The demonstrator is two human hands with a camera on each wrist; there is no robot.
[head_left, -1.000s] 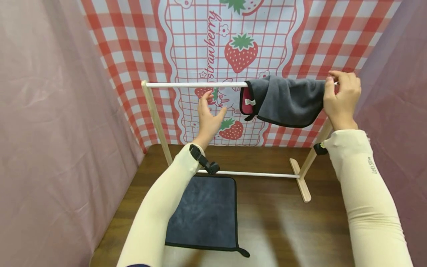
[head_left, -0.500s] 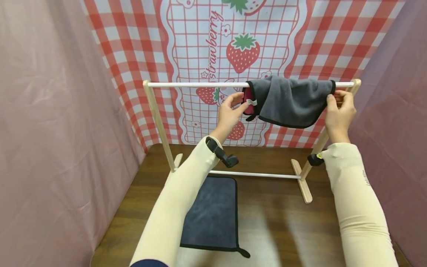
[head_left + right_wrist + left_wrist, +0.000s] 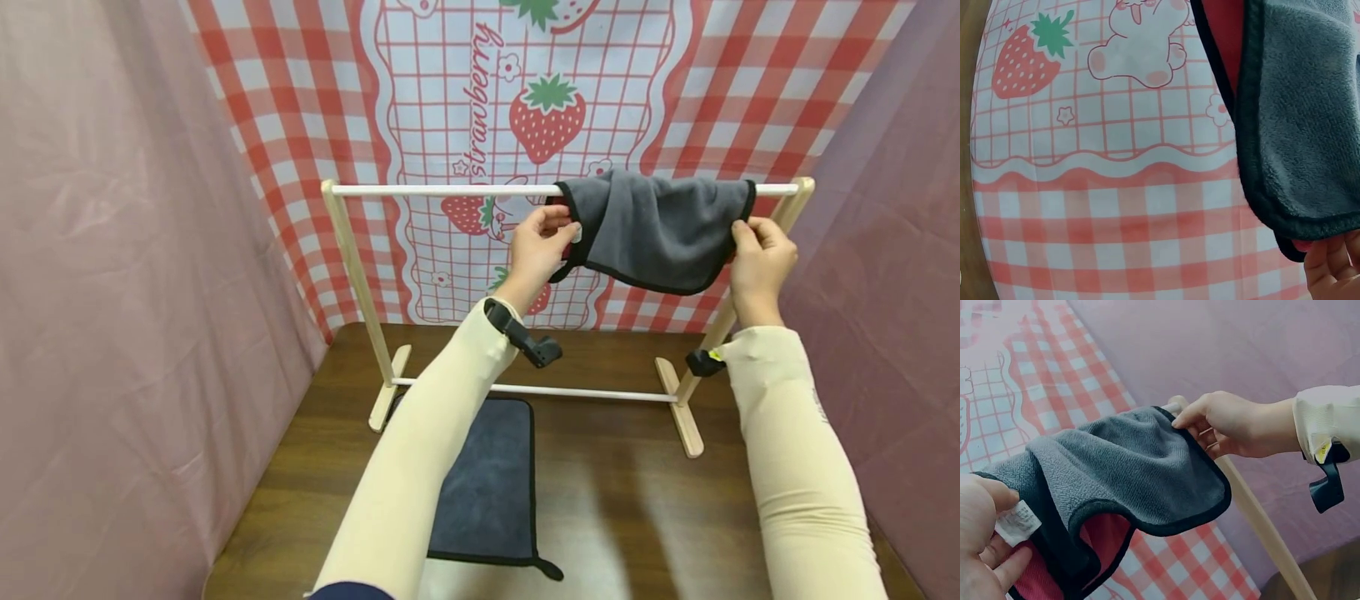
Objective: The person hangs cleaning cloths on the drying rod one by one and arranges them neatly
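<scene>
The soft grey cloth with black edging and a red underside (image 3: 663, 229) drapes over the white round bar (image 3: 442, 191) of the pale wooden rack (image 3: 360, 287), towards two o'clock in the head view. The left hand (image 3: 538, 248) pinches its nine o'clock edge by the small white label (image 3: 1017, 523); the right hand (image 3: 765, 262) pinches its three o'clock edge. Ideally, both edges get an even, gentle outward pull, flattening the folds without dragging the cloth off the bar. A second ago, the left hand was clear of the cloth and the right one higher.

Strawberry-print backdrop (image 3: 547, 117), pink drapes (image 3: 127, 292), brown table (image 3: 600, 467)
</scene>
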